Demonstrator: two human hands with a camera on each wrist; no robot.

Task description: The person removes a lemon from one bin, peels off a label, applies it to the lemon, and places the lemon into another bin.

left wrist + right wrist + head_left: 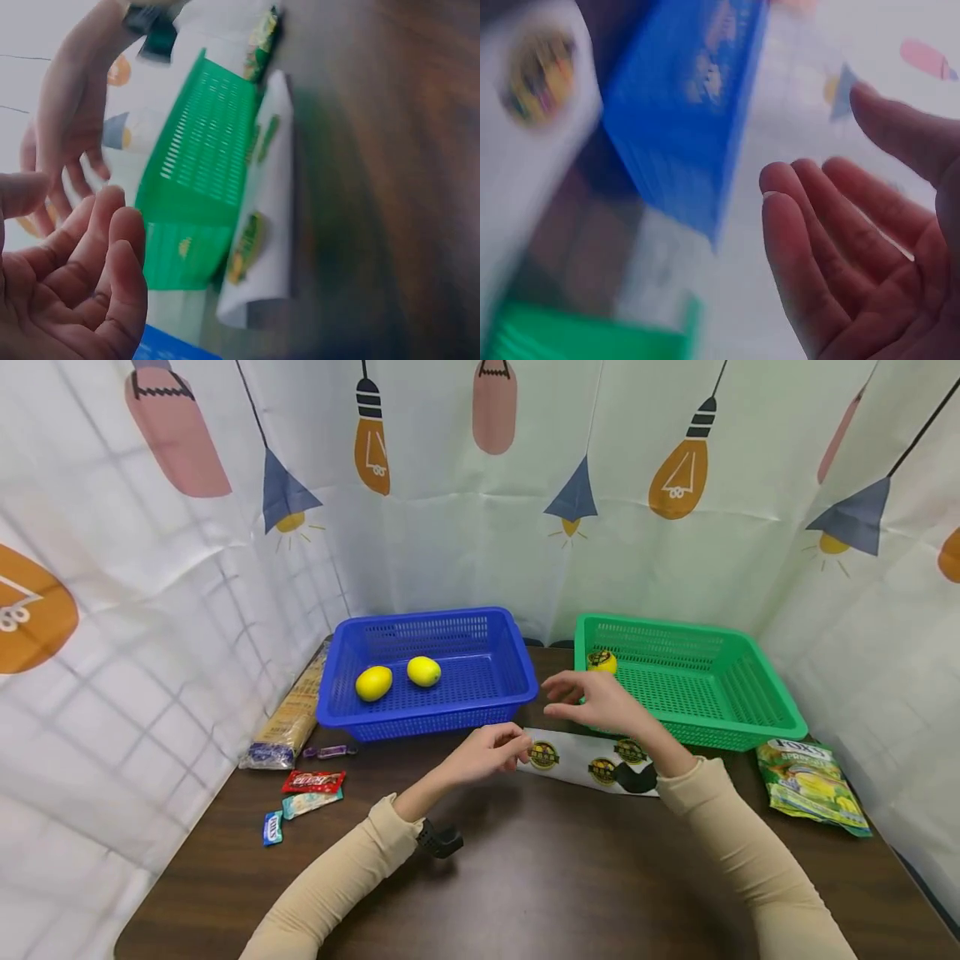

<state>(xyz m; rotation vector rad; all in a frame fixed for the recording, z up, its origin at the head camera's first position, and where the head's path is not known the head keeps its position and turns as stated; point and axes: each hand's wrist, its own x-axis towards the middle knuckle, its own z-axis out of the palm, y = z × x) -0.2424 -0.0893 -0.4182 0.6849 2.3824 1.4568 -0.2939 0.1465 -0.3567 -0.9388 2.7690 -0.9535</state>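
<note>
My left hand (491,752) hovers at the left end of a flat white wrapper (573,760) printed with round black-and-yellow logos. Its fingers are loosely bent with nothing between them; in the left wrist view, the palm and fingers (82,277) look bare. Over the gap between the baskets is my right hand (596,697), thumb apart from the fingers and holding nothing, as the right wrist view also shows. A yellow fruit with a dark label (602,662) lies in the green basket (757,714), behind the right hand. Two lemons (373,683) sit in the blue basket (427,724).
Small candy packets, one red (313,782), one pale blue (311,803) and one blue (272,828), lie at left near a purple wrapped stick (330,752). A long clear-wrapped pack (288,718) flanks the blue basket. A green Fox's bag (813,785) lies at right.
</note>
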